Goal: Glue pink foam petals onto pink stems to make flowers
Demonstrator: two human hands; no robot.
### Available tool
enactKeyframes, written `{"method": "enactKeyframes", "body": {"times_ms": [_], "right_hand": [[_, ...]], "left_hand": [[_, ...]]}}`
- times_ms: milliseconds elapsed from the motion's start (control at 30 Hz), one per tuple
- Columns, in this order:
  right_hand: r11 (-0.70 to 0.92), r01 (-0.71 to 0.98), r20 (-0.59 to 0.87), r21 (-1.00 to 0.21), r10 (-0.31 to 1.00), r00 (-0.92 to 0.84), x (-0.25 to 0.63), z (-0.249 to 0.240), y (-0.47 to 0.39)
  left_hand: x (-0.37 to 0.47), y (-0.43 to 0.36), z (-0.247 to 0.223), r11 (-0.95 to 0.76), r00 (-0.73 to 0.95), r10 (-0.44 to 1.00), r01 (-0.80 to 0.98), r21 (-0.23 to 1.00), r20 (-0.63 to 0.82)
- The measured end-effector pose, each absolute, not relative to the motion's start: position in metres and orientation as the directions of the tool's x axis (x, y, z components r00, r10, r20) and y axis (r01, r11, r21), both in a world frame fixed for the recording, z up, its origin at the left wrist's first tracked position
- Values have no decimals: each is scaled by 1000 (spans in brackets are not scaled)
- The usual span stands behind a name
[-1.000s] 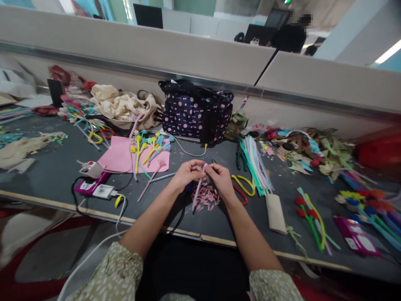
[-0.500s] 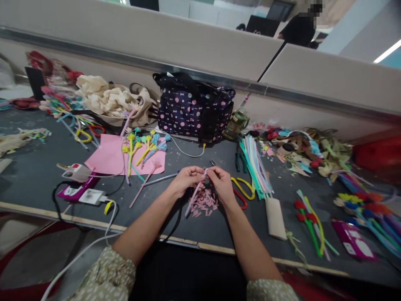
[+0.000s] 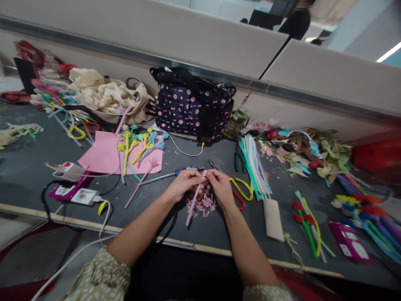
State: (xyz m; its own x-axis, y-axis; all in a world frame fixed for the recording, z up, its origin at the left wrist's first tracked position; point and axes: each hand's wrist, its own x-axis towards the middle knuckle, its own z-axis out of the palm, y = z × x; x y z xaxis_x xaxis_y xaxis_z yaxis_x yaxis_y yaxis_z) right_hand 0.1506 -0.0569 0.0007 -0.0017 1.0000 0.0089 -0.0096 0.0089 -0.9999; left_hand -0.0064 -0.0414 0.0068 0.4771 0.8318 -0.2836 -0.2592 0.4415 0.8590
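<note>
My left hand (image 3: 185, 184) pinches a pale pink-lilac pipe cleaner (image 3: 192, 206) near its upper end; the stem slants down toward me. Close against it, the fingertips of my right hand (image 3: 221, 186) are pressed together at the same top end. What exactly sits between the fingertips there is too small to make out. Below both hands lies a pile of short pink cut pieces (image 3: 206, 205). Scissors with yellow and red handles (image 3: 249, 190) rest just right of my right hand. Behind my left hand is a glue gun (image 3: 179, 172), partly covered.
Pink paper (image 3: 94, 155) at left bears several pipe-cleaner flowers. A purple power strip (image 3: 62, 192) with cables lies nearer. A dotted dark bag (image 3: 188, 106) stands at the back. Right are green pliers (image 3: 239, 159), a pipe-cleaner bundle (image 3: 254, 163) and red flowers (image 3: 308, 220).
The pipe cleaner's lower end has swung a little further down toward me. Both hands stay together at its top. The whole view has shifted slightly.
</note>
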Motion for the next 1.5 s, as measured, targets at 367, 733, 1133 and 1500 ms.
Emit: {"method": "enactKeyframes", "body": {"times_ms": [367,733,1133,1500], "right_hand": [[-50,-141,-53,-989,998,17,148,1,-59],[-54,-137,-56,-989,998,7,145,5,-60],[-42,-169,-42,-985,999,-7,145,-7,-59],[-50,-140,-56,-989,998,41,142,-3,-63]], "left_hand": [[-6,-43,9,438,463,836,-239,867,-295],[-5,-44,8,395,453,857,-268,879,-247],[-6,-42,8,489,522,801,-286,824,-295],[-11,-41,12,478,543,786,-234,847,-294]]}}
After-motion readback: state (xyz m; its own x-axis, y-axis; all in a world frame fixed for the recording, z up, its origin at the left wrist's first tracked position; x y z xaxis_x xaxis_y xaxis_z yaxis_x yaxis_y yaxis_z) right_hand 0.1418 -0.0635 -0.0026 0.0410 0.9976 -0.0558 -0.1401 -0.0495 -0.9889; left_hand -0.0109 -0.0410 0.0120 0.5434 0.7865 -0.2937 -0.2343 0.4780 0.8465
